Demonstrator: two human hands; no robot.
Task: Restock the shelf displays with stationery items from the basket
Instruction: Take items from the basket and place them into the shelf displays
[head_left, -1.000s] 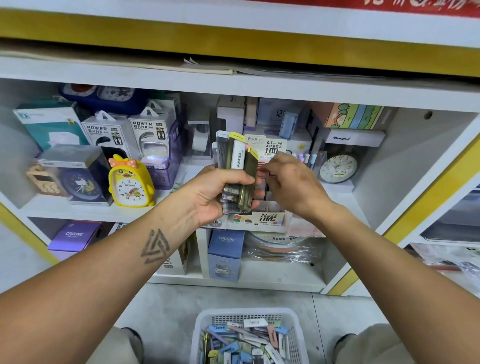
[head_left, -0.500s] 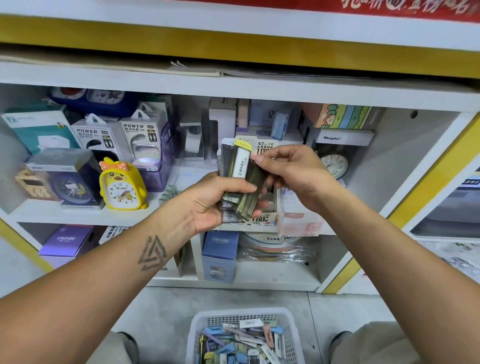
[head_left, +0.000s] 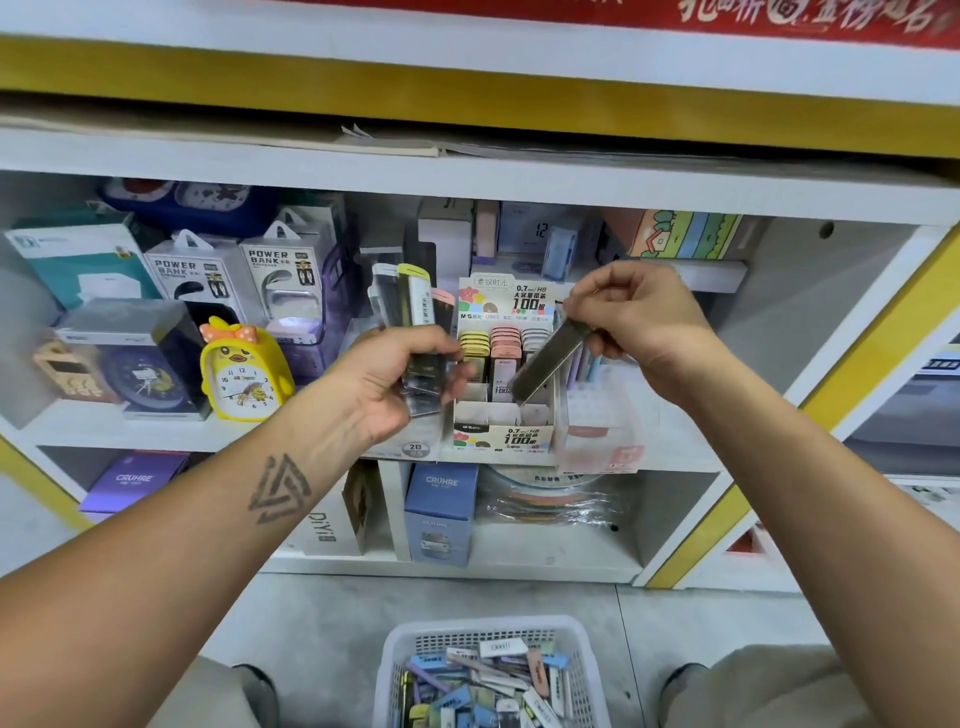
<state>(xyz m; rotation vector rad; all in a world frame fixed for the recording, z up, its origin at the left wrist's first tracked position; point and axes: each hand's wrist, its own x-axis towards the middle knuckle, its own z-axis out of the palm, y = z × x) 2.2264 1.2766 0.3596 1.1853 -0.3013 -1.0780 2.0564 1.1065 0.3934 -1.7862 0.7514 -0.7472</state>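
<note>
White basket (head_left: 395, 654) at 6 o'clock on the grey floor, btwn the person's knees, full of small lead-refill cases (head_left: 493, 686) in blue, white, pink, purple. Above it both forearms reach up to the shelf unit (head_left: 467, 182); triangle tattoo on the left one. Left hand (head_left: 395, 379), just left of centre, fingers curled round a fanned bunch of slim cases (head_left: 410, 322), caps up: one yellow, one pink, others grey/clear. Right hand (head_left: 634, 317) at abt 2 o'clock from centre pinches one dark lead case (head_left: 545, 364) by its top end; case tilted, lower tip at the right-hand slots of the cardboard display box (head_left: 498, 431), can't tell if touching. Box reads "0.7 HB 100", sits at the shelf's front edge btwn the two hands; back rows hold yellow, pink and grey cases, front slots look bare. At 9 o'clock a yellow duck alarm clock (head_left: 241, 371), a boxed dark clock (head_left: 130, 364) left of it, two "POWER BANK" packs (head_left: 239, 275) behind. Lower shelf: blue "CRUHRE" box (head_left: 441, 509) below the display, purple one (head_left: 135, 478) at 8 o'clock. Red banner (head_left: 727, 15) at 12–1 o'clock, top edge.
</note>
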